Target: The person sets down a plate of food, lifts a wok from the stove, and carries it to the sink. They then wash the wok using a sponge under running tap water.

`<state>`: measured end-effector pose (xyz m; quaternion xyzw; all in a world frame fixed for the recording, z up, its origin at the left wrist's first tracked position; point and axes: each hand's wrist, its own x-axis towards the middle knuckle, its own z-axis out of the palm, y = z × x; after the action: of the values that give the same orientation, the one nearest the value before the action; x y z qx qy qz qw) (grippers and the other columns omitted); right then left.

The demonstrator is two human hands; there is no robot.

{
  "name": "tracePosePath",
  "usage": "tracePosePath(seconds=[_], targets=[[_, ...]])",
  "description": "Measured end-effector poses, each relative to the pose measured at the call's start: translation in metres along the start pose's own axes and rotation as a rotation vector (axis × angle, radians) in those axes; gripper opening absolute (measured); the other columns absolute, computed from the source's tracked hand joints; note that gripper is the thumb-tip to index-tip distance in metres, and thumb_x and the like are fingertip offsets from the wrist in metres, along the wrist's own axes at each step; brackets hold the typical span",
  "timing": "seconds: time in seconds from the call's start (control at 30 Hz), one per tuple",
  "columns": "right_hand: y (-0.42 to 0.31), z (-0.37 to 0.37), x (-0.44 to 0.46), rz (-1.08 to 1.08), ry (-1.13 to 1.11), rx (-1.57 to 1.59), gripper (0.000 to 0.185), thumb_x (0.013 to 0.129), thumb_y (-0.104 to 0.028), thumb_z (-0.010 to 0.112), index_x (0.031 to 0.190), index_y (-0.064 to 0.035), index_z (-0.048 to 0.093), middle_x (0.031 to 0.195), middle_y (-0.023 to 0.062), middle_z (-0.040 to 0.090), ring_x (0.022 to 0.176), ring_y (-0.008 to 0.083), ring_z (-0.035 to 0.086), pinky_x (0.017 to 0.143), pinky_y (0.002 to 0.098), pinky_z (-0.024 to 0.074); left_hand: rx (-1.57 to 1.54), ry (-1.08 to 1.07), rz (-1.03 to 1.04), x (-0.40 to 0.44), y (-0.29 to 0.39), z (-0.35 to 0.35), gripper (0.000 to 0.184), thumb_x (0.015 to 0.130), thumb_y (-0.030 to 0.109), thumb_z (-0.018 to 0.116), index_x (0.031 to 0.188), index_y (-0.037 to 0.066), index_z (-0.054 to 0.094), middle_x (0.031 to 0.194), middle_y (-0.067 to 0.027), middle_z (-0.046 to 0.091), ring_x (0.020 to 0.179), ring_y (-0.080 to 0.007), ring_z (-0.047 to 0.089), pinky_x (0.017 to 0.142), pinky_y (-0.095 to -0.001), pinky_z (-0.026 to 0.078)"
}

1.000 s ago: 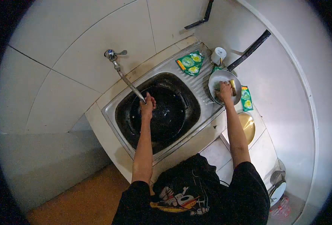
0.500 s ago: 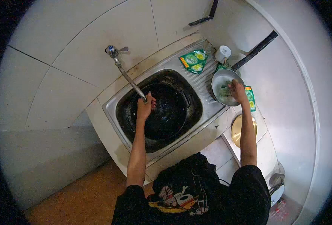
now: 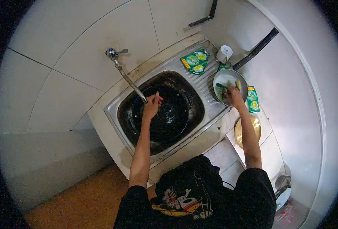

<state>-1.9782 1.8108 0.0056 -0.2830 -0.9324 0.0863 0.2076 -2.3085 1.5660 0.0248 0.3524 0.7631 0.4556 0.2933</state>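
Note:
My left hand (image 3: pixel 152 105) is at the end of the metal faucet spout (image 3: pixel 132 84), its fingers partly curled over a large black pan (image 3: pixel 169 120) in the sink (image 3: pixel 199 110). What it grips, if anything, is too small to tell. My right hand (image 3: pixel 234 97) reaches into a grey bowl-like pan (image 3: pixel 242 82) at the drainboard's right end, its fingers closed. A dark green scrubbing pad (image 3: pixel 221 87) and a yellowish piece (image 3: pixel 238 83) lie by its fingertips; whether it grips either is unclear.
A green packet (image 3: pixel 195 61) lies on the drainboard, near a white cup (image 3: pixel 224 52). Another green packet (image 3: pixel 253 100) is right of the grey pan. A gold round lid (image 3: pixel 249 133) rests on the counter below. A black handle (image 3: pixel 257 49) rises against the wall.
My right hand lifted to the right side of the grey pan, then moved back down and left into it. My left hand has shifted slightly at the spout, its fingers now pointing more to the right.

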Motion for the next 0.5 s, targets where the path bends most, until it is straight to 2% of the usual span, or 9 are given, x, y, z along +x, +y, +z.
tracePosePath(seconds=[0.07,0.13,0.2,0.23,0.27,0.33,0.37,0.43,0.5], targets=[[0.003,0.0,0.003,0.037,-0.041,0.052,0.029,0.07,-0.011,0.064,0.093,0.0017,0.053,0.081,0.016,0.052,0.075,0.0303,0.051,0.069,0.0363,0.0418,-0.021,0.023,0.003,-0.005,0.007,-0.003,0.045,0.089,0.037,0.039,0.069,-0.001,0.055,0.056,-0.0037,0.049,0.05,-0.0105,0.048,0.049,-0.0268,0.041],[-0.004,-0.013,0.014,0.348,-0.392,0.267,0.031,0.069,-0.012,0.065,0.094,0.0017,0.053,0.08,0.0157,0.052,0.077,0.0311,0.052,0.068,0.0385,0.0422,-0.042,0.048,0.002,-0.008,0.005,-0.007,0.044,0.089,0.036,0.04,0.07,-0.001,0.055,0.056,-0.0037,0.049,0.05,-0.0104,0.048,0.049,-0.0269,0.041],[-0.004,-0.007,0.01,0.353,-0.388,0.314,0.029,0.071,-0.011,0.063,0.095,0.0012,0.053,0.08,0.0153,0.052,0.077,0.0311,0.053,0.067,0.0392,0.0428,-0.066,0.129,0.188,-0.009,-0.007,-0.01,0.042,0.09,0.033,0.04,0.071,-0.001,0.055,0.057,-0.0045,0.05,0.051,-0.0104,0.05,0.049,-0.0268,0.042],[-0.004,-0.003,0.008,0.361,-0.378,0.361,0.028,0.073,-0.01,0.062,0.097,0.0007,0.053,0.079,0.015,0.052,0.077,0.0311,0.054,0.066,0.0398,0.0435,-0.065,0.133,0.187,-0.009,-0.009,-0.014,0.042,0.09,0.033,0.04,0.071,-0.001,0.055,0.057,-0.0045,0.05,0.051,-0.0104,0.05,0.049,-0.0268,0.042],[-0.005,0.003,0.005,0.356,-0.378,0.363,0.028,0.073,-0.01,0.062,0.097,0.0007,0.053,0.079,0.015,0.052,0.077,0.0311,0.054,0.066,0.0398,0.0435,-0.137,0.102,0.023,-0.009,-0.011,-0.019,0.039,0.09,0.031,0.04,0.073,-0.001,0.055,0.058,-0.0049,0.051,0.052,-0.0104,0.051,0.049,-0.0266,0.042],[-0.008,0.011,0.002,0.066,0.071,0.135,0.03,0.075,-0.008,0.058,0.103,-0.0025,0.051,0.086,0.0154,0.053,0.081,0.0327,0.053,0.071,0.0393,0.0439,-0.21,0.073,-0.142,-0.013,-0.01,-0.027,0.036,0.09,0.028,0.041,0.074,-0.001,0.055,0.059,-0.0052,0.052,0.053,-0.0104,0.052,0.049,-0.0264,0.042],[-0.007,0.013,0.003,0.063,0.07,0.137,0.03,0.075,-0.008,0.058,0.103,-0.0025,0.051,0.086,0.0154,0.053,0.081,0.0327,0.053,0.071,0.0393,0.0439,-0.163,0.106,-0.063,-0.021,-0.01,-0.031,0.032,0.089,0.026,0.042,0.075,-0.001,0.055,0.061,-0.0069,0.053,0.056,-0.0129,0.054,0.05,-0.0283,0.042],[-0.018,0.004,0.013,0.331,-0.229,-0.025,0.043,0.073,-0.005,0.057,0.114,-0.0065,0.045,0.099,0.0174,0.051,0.092,0.0346,0.05,0.08,0.0384,0.0414,-0.112,0.142,0.016,-0.03,-0.01,-0.041,0.029,0.089,0.023,0.044,0.077,-0.001,0.054,0.062,-0.0085,0.055,0.058,-0.0155,0.056,0.052,-0.0301,0.043],[-0.026,-0.003,0.019,0.257,-0.14,-0.107,0.044,0.072,-0.005,0.057,0.114,-0.0071,0.045,0.102,0.0179,0.05,0.095,0.0355,0.048,0.083,0.0394,0.0394,0.287,0.248,0.147,-0.04,-0.015,-0.053,0.017,0.085,0.016,0.048,0.085,0.0,0.054,0.069,-0.0125,0.056,0.066,-0.0229,0.057,0.059,-0.0356,0.043]])
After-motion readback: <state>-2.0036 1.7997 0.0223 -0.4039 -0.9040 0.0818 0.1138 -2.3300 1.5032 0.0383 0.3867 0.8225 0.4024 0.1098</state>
